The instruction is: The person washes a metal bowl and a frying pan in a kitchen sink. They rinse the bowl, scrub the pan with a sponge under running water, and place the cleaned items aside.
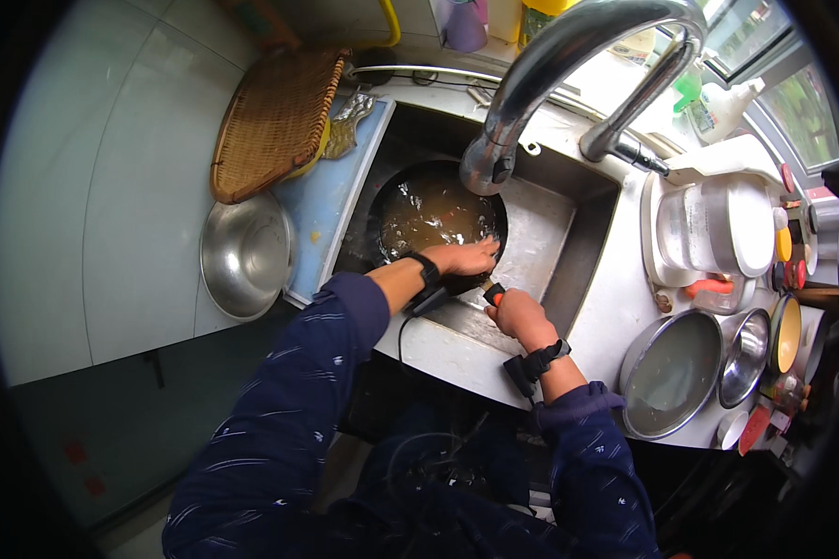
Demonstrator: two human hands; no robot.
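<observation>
A dark round pan (439, 209) full of cloudy brownish water stands in the left part of the stainless steel sink (531, 237). My left hand (470, 257) is at the pan's near right side, palm down with its fingertips at the water's edge; whether it grips anything is hidden. Just to the right, my right hand (523, 316) is closed around a black and orange handle (493, 293) that points toward the pan. What the handle belongs to is mostly hidden. Above the pan hangs the spout of a chrome faucet (488, 164).
A wicker basket (280, 119) leans at the back left, over a blue-white board (321, 202) beside a steel bowl (246, 255). On the right counter stand a large basin of water (671, 374), a smaller metal bowl (744, 358) and a white-lidded clear container (713, 223).
</observation>
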